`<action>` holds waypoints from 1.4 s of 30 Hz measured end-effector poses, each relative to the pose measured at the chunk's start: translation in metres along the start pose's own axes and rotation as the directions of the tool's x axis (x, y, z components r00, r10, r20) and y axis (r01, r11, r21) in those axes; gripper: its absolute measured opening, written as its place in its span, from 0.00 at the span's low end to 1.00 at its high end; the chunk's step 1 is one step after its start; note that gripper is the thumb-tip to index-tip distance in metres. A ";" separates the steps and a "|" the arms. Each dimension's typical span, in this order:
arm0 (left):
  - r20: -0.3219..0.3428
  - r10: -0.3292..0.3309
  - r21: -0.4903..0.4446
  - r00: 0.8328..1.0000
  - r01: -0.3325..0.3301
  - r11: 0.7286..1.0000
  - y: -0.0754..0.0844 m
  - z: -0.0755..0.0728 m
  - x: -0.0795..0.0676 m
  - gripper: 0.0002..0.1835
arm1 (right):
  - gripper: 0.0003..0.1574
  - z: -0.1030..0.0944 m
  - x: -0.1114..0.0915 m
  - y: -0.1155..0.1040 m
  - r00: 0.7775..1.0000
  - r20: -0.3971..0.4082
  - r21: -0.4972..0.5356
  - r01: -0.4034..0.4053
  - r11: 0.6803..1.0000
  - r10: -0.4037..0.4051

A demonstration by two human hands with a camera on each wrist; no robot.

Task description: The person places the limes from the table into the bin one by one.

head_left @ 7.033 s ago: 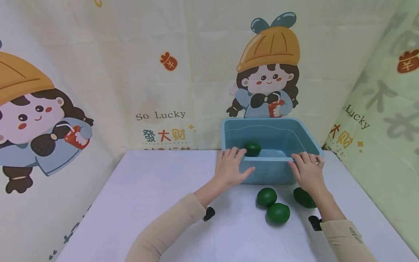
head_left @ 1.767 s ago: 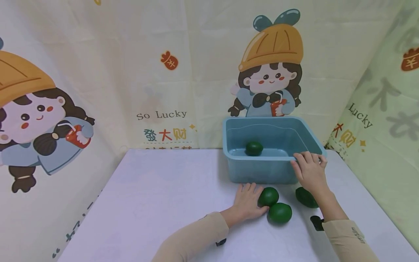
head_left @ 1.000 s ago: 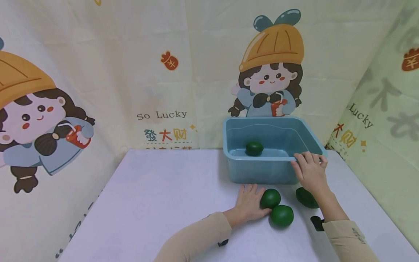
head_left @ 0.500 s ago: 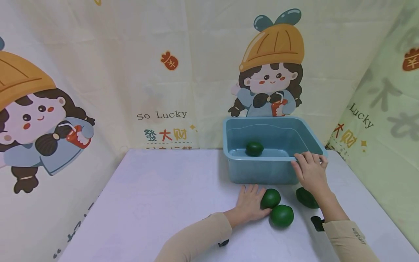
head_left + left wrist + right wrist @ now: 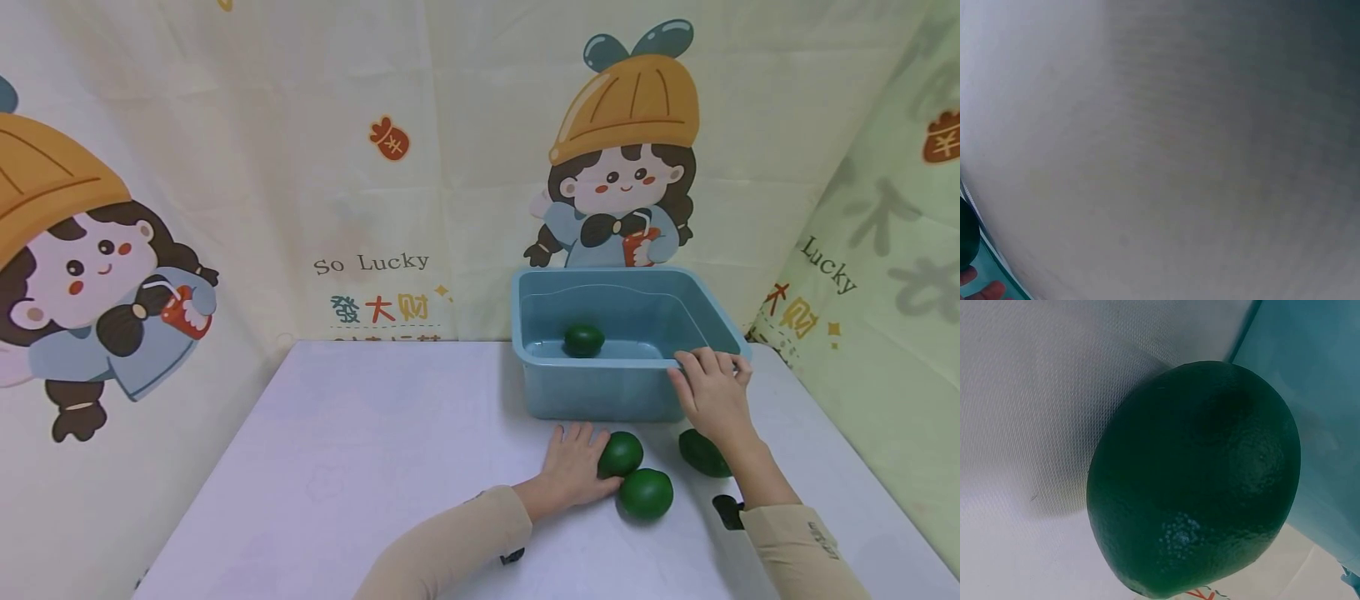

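In the head view my left hand lies palm down on the table, fingers fairly straight and spread. Its inner side touches a green lime, and the thumb reaches in front of that fruit. Another lime sits just nearer, against the first. My right hand grips the front right rim of a blue plastic bin, fingers over the edge and thumb outside. A lime lies inside the bin at the left. Below the right wrist is one more lime, which fills the right wrist view.
A white cloth covers the table. The bin stands at its back right, near a printed curtain with cartoon figures. The left wrist view shows mostly blurred cloth, with a bit of lime at the lower left.
My left hand has come off the bin's rim and down beside the lime in front, shifting both front limes slightly nearer. Over the last second it stays still. The right hand keeps its hold.
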State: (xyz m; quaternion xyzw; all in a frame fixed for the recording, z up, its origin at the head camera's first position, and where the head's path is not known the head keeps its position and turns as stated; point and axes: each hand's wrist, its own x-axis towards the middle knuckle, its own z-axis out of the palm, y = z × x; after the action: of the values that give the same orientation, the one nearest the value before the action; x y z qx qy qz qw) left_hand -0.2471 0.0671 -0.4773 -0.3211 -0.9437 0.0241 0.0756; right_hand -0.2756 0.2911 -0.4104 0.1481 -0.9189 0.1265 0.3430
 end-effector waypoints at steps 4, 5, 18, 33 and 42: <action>-0.008 0.002 0.006 1.000 -0.002 1.000 0.000 0.001 0.001 0.34 | 0.37 0.000 0.001 0.000 1.000 -0.010 0.010 -0.001 1.000 0.001; -0.009 0.002 0.005 1.000 -0.001 1.000 0.000 0.001 0.001 0.34 | 0.37 0.001 0.001 0.000 1.000 -0.012 0.012 -0.001 1.000 0.001; -0.017 0.000 -0.006 1.000 0.000 1.000 -0.002 0.002 0.002 0.34 | 0.38 0.000 0.001 0.000 1.000 -0.007 0.007 0.004 1.000 -0.004; -0.016 -0.015 -0.037 1.000 0.014 0.999 -0.005 0.002 0.001 0.33 | 0.39 0.000 0.000 0.001 0.999 -0.028 0.004 0.018 1.000 -0.018; -0.021 -0.038 -0.074 0.999 0.037 0.997 -0.010 0.000 0.002 0.34 | 0.38 -0.001 0.000 0.000 1.000 0.006 -0.002 -0.002 1.000 0.002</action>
State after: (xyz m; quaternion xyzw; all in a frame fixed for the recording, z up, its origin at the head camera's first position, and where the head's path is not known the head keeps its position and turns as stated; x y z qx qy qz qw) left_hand -0.2545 0.0606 -0.4762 -0.3062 -0.9489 -0.0158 0.0745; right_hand -0.2750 0.2917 -0.4101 0.1473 -0.9202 0.1254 0.3403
